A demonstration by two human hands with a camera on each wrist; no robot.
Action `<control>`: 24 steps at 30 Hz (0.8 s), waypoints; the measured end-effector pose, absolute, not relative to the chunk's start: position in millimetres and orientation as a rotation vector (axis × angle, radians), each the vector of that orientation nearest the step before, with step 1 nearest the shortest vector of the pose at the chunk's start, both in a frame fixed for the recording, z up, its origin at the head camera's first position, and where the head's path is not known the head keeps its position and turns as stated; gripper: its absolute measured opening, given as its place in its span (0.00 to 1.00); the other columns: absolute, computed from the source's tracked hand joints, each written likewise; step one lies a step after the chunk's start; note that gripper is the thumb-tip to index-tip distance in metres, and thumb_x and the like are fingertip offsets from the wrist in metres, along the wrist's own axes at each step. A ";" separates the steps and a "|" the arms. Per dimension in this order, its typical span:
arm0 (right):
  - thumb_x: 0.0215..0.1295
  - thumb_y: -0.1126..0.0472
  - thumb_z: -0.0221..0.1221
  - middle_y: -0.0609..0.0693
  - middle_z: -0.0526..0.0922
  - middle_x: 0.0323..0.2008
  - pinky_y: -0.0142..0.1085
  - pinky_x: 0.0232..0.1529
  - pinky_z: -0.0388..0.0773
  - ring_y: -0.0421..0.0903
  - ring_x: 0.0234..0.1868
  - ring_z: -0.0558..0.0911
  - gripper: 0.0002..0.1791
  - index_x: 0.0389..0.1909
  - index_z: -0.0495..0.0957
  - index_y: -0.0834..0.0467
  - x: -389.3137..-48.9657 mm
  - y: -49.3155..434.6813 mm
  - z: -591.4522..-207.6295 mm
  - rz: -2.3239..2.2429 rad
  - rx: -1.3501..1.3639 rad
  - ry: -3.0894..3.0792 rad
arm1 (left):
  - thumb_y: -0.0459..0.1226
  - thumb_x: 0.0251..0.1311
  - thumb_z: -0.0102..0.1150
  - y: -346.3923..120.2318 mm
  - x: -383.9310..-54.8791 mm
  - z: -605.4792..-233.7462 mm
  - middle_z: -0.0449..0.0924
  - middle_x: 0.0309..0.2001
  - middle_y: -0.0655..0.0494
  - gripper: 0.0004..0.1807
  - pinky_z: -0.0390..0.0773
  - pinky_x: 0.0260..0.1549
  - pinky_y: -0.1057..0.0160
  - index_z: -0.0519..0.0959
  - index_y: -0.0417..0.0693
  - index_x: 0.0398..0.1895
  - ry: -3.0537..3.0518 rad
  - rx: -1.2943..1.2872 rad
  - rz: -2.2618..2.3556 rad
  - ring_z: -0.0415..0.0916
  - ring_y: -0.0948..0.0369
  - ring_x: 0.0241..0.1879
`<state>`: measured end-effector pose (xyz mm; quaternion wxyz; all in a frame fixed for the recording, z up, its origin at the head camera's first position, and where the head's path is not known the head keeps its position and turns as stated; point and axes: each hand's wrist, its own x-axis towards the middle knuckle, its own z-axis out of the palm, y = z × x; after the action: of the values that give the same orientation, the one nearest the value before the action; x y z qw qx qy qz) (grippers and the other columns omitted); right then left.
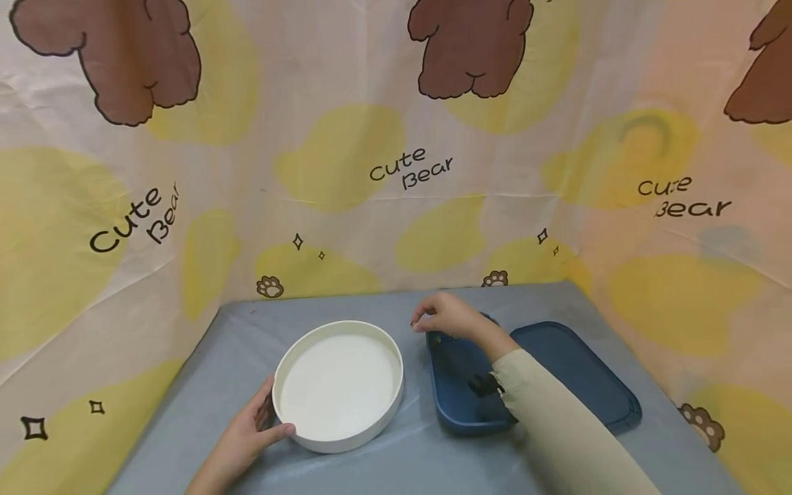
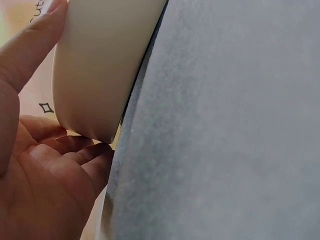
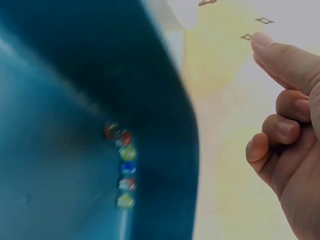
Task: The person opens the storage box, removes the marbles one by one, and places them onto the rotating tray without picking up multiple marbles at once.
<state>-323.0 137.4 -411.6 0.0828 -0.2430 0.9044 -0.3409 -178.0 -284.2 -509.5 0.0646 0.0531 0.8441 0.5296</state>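
My left hand holds the near left side of a round white tray, thumb at the rim and fingers against the outer wall. In the left wrist view, fingertips touch the lower edge of the tray's wall. My right hand is raised over the far left corner of a blue rectangular box. Its thumb and index finger pinch a small dark thing, apparently a marble, mostly hidden by the fingertips. Several coloured glass marbles line the box's inner edge in the right wrist view.
A flat blue lid lies right of the box, partly behind the right sleeve. Grey cloth covers the table. A printed bear curtain hangs along the back and both sides.
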 end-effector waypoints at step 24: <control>0.65 0.53 0.70 0.37 0.86 0.48 0.42 0.61 0.77 0.44 0.56 0.81 0.02 0.37 0.88 0.44 -338.1 49.6 -385.8 -0.711 -0.994 2.733 | 0.40 0.55 0.77 -280.7 -177.7 -508.6 0.38 0.82 0.36 0.63 0.57 0.56 0.87 0.41 0.37 0.82 2.510 0.145 1.661 0.42 0.40 0.79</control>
<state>-338.1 49.6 -385.8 0.0737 -0.3310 0.9105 -0.2368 -177.7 -280.7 -508.6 0.0642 0.0480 0.8313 0.5501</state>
